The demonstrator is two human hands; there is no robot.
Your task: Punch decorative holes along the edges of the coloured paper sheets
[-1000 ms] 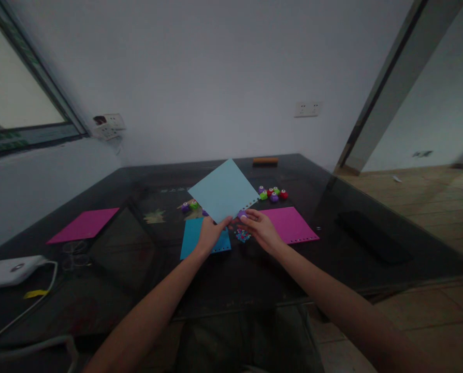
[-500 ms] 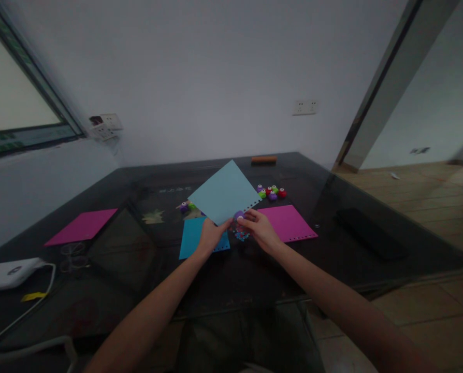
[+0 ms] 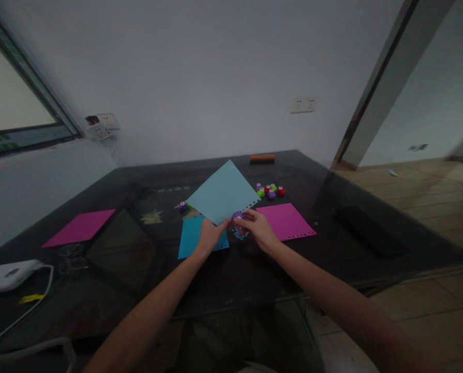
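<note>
A light blue paper sheet (image 3: 224, 192) is held tilted above the table, with a row of small cut-outs along its lower right edge. My left hand (image 3: 209, 237) pinches its bottom corner. Closed around a small purple craft punch (image 3: 237, 215) at that same edge is my right hand (image 3: 260, 229). The punch's jaw is too small and dim to make out. Tiny coloured paper bits (image 3: 240, 234) lie on the table below the hands. A darker blue sheet (image 3: 188, 239) rests partly under my left hand, and a pink sheet (image 3: 288, 221) with punched edge lies to the right.
Several red, green and purple punches (image 3: 271, 191) sit behind the pink sheet; another purple one (image 3: 182, 206) is at left. Further left are a second pink sheet (image 3: 80, 228) and a white power strip (image 3: 12, 276). A dark flat object (image 3: 369, 230) lies right, a brown bar (image 3: 262, 159) far back.
The hands, the light blue sheet and the purple punch keep nearly the same pose. The whole view has shifted slightly.
</note>
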